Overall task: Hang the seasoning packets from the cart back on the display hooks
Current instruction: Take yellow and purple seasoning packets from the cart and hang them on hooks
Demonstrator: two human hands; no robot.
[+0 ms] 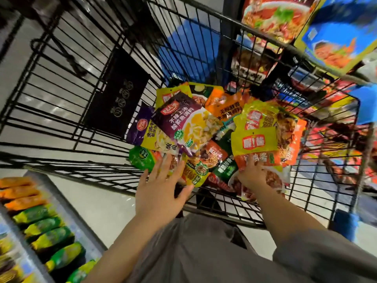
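While both arms reach into the black wire cart [61,82], the left hand [161,188] is spread flat, fingers splayed, its fingertips resting on the near edge of the heap of seasoning packets [206,137] and gripping nothing. Just beyond those fingertips lies a purple packet [179,121], tilted over the others. The right hand [252,174] is closed around the lower end of a yellow-and-orange packet [256,146], its fingertips hidden underneath. Far from both hands, hanging packets [277,17] at the upper right are blurred and cut off, as are the green pouches [49,237] below the left forearm.
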